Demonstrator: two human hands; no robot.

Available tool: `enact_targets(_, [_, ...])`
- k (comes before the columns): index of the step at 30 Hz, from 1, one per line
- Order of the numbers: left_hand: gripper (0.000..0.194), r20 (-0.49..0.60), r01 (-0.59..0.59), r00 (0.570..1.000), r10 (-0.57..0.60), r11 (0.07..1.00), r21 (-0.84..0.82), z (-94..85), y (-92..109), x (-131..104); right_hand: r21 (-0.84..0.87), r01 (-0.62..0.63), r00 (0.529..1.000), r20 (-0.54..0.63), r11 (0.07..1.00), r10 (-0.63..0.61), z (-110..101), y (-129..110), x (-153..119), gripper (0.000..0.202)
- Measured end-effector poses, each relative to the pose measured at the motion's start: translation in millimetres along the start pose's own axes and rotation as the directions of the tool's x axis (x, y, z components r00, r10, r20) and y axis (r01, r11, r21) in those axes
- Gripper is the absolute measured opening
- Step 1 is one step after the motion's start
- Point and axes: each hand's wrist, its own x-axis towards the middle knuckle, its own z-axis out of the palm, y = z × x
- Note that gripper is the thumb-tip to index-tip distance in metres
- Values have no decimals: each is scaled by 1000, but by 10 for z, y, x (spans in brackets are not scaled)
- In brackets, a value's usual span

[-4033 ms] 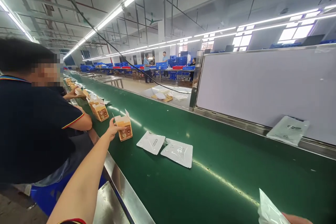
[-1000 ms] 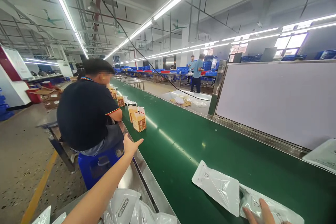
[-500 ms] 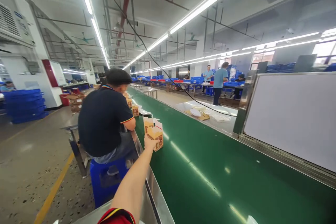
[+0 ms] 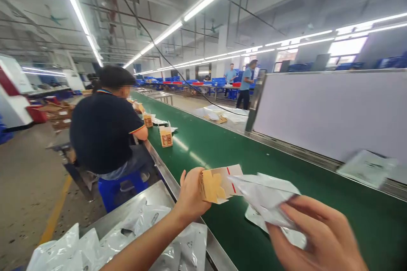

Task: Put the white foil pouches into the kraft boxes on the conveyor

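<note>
Carton point(image 4: 219, 184), tan with open flaps, gripped by left hand point(image 4: 190, 194); right hand point(image 4: 314, 237) pinches white pouch point(image 4: 267, 199).

This is a factory packing hall, built around a long green conveyor belt point(image 4: 286, 169) that runs far into the room. Small printed cartons point(image 4: 165, 136) stand on the belt, and a seated worker in a dark polo shirt point(image 4: 104, 131) sits on a blue stool at the belt's near edge. A steel tray of white pouches point(image 4: 152, 220) adjoins the same edge. Beyond the belt, stacked blue crates point(image 4: 219, 81) line distant benches where two people in blue shirts point(image 4: 244, 82) stand. Rows of fluorescent tube lights point(image 4: 190, 12) hang above the belt, following its length.
</note>
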Motion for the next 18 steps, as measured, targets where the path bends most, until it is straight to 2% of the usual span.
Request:
enact_targets(2, [61, -8, -70, 998, 70, 998, 3, 35, 194, -148, -23, 80, 994, -68, 997, -82, -31, -117, 73, 27])
enact_targets(3, [61, -34, -100, 994, 100, 995, 5, 61, 268, -202, -38, 123, 991, -42, 992, -125, -27, -138, 95, 27])
enact_targets(5, [60, -105, -196, 974, 199, 980, 40, 141, 387, -280, -64, 197, 978, 83, 978, -191, -43, -132, 102, 29])
enact_targets(7, [59, -132, -338, 928, 349, 936, 100, 258, 482, -338, 3, 228, 945, 240, 974, -222, -125, -101, 85, 34])
enact_targets(9, [59, -96, -457, 878, 470, 880, 128, 399, 567, -394, 153, 133, 876, 444, 979, -188, -260, -77, 69, 40])
enact_targets(10, [58, -70, -491, 862, 501, 862, 122, 471, 608, -426, 230, 46, 822, 544, 972, -168, -334, -69, 61, 42])
enact_targets(12, [57, -41, -512, 855, 517, 854, 93, 606, 684, -492, 334, -147, 692, 708, 931, -145, -461, -57, 32, 47])
enact_targets(13, [56, -41, -510, 857, 514, 856, 80, 665, 717, -526, 352, -223, 639, 757, 909, -137, -506, -51, 5, 51])
enact_targets(14, [56, -46, -510, 857, 514, 857, 69, 717, 745, -560, 346, -280, 608, 785, 896, -113, -540, -45, -29, 55])
enact_targets(16, [58, -52, -514, 854, 517, 856, 53, 803, 789, -635, 260, -361, 585, 811, 895, 0, -589, -32, -110, 52])
enact_targets(18, [65, -36, -519, 854, 519, 855, 13, 866, 822, -729, 141, -377, 619, 773, 915, 136, -663, -14, -182, 38])
